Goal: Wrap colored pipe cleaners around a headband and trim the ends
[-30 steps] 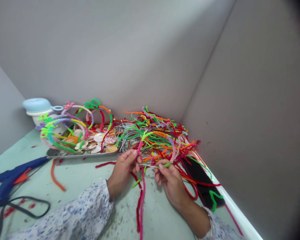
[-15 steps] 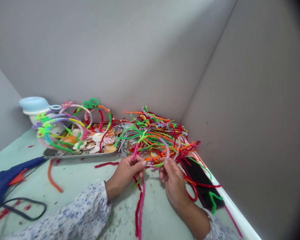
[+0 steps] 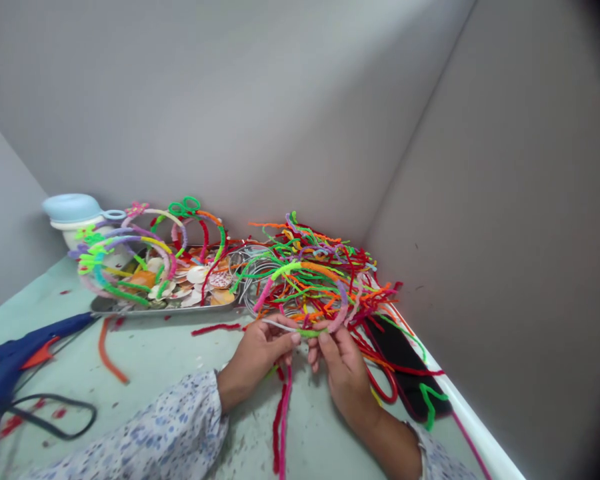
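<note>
Between my hands is a wire hoop wrapped in pipe cleaner (image 3: 320, 269), with pink, lime, orange, purple and pale pink sections and a stretch of bare wire. My left hand (image 3: 255, 353) pinches it near the bare wire, thumb beside a light green wrapped section (image 3: 310, 333). On the other side of that green section, my right hand (image 3: 346, 370) closes thumb and fingers around the hoop. Below my left hand, a dark red pipe cleaner (image 3: 279, 427) and a pink pipe cleaner (image 3: 285, 433) lie on the table.
Behind the hoop sits a heap of colourful pipe cleaners (image 3: 325, 250) beside coiled wire. A metal tray (image 3: 165, 311) holds shells and several finished hoops. At left are a blue glue gun (image 3: 40, 340) and a blue-lidded container (image 3: 73, 208). A black phone-like slab (image 3: 397, 353) lies right.
My left hand has shifted its grip from the hoop's pink section to near the bare wire. The hoop has turned, so more of its orange and lime arc shows above my hands.
</note>
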Demonstrator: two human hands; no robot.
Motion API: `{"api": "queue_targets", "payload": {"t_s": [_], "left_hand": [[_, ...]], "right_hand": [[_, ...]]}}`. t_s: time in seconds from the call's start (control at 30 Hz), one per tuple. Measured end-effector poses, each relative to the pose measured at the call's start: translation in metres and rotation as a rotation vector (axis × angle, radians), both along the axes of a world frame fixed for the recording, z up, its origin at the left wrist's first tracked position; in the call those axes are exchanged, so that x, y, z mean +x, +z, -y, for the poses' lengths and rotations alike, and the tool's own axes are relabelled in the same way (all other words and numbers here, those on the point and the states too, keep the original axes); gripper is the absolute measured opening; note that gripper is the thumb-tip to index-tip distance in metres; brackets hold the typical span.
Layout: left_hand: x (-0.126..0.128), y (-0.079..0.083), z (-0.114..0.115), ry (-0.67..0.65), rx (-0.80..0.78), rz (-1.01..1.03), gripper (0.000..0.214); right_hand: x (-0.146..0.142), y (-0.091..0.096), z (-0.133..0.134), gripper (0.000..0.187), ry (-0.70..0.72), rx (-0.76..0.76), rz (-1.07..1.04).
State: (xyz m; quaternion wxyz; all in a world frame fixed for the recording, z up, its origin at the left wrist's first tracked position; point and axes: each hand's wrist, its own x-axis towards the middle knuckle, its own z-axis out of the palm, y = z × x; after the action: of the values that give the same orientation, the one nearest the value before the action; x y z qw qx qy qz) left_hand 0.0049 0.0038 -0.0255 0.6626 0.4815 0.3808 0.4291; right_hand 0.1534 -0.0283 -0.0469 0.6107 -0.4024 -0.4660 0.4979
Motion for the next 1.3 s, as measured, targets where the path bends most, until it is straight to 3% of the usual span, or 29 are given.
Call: {"api": "queue_targets", "payload": {"t_s": [0.33,0.5,0.6,0.93,1.0,1.17,1.3], "left_hand": [[-0.003,-0.004,-0.001,0.011,0.005,-0.002,0.024],[-0.001,0.002,0.001,0.019,-0.003,0.002,0.031],[0.000,0.004,0.001,0.026,0.023,0.016,0.037],[-0.002,0.002,-0.002,0.005,0.130,-0.037,0.028],[-0.004,0.003,-0.003,0.047,0.153,-0.061,0.026],[-0.008,-0.003,-0.011,0.300,0.167,-0.202,0.012],[-0.010,-0.010,-0.013,0.339,0.284,-0.342,0.010]], "right_hand": [[0.001,-0.003,0.000,0.022,0.017,0.008,0.071],[0.000,-0.003,0.001,0.022,0.000,0.003,0.053],[0.000,-0.003,0.001,0.021,-0.001,-0.002,0.032],[0.002,-0.001,-0.001,0.023,0.044,-0.035,-0.013],[0.003,-0.001,-0.003,0.021,-0.011,-0.031,-0.048],[0.008,-0.004,-0.011,0.019,-0.175,-0.025,-0.141],[0.009,-0.006,-0.013,0.019,-0.178,-0.025,-0.154]]}}
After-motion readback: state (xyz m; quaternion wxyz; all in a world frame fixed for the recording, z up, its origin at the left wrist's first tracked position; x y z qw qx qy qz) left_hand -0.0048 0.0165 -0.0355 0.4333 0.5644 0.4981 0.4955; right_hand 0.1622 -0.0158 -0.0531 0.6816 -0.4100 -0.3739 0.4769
